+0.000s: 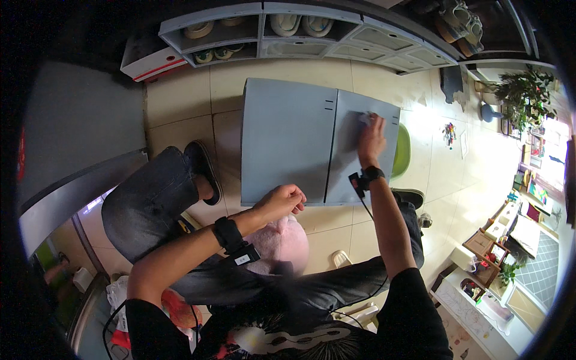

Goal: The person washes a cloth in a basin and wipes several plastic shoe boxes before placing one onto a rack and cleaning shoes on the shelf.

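Note:
A grey two-panel cabinet [285,139] stands on the floor before me, with a dark seam between its panels and short dark slots along the edges. My right hand [372,140] presses a crumpled pale wipe or cloth [366,118] onto the right panel, towards its far end. Over the cabinet's near edge hovers my left hand [282,200], fingers loosely curled and nothing visible in them. Just below that hand, between my legs, is a fuzzy pink rounded thing [292,247], partly hidden by my forearm and wrist strap.
Behind the cabinet runs a grey shoe rack [263,27] holding shoes. A green plastic basin [402,150] sits partly hidden at the cabinet's right side. Small coloured pieces [449,135] lie on the tiled floor. Plastic bags [118,299] are at my lower left.

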`<state>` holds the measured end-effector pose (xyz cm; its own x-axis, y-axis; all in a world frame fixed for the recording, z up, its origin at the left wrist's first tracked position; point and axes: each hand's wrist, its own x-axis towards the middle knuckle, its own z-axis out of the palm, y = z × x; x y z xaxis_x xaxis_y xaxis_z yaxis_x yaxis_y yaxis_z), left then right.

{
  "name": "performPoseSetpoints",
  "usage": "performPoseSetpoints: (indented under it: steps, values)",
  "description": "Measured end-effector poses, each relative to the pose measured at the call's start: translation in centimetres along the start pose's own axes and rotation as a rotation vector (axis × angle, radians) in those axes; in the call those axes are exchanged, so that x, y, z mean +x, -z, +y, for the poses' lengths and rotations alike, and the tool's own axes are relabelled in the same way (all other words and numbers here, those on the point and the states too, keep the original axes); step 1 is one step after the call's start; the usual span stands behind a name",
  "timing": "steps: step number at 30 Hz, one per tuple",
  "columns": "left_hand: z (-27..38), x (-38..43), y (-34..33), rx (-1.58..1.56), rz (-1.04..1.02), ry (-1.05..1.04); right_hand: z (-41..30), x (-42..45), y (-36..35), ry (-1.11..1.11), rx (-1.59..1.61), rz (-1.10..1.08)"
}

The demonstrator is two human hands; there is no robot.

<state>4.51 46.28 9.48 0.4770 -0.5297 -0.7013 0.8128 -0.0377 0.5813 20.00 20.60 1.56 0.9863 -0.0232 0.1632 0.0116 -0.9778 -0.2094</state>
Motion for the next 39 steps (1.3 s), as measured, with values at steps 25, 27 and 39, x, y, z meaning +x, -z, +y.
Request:
performPoseSetpoints:
  steps: [25, 27, 39]
  values:
    - [-1.3, 0.6, 0.4, -0.022, 0.033, -0.003, -4.2, 1.0, -1.0, 0.081, 0.003, -0.012]
    - [-1.3, 0.6, 0.3, -0.031, 0.040, 0.002, -7.0, 1.4, -1.8, 0.202, -0.004, -0.153]
    - [0.4, 0.0, 0.2, -0.050, 0.068, 0.000, 0.2, 5.0, -0.5, -0.153, -0.063, 0.095]
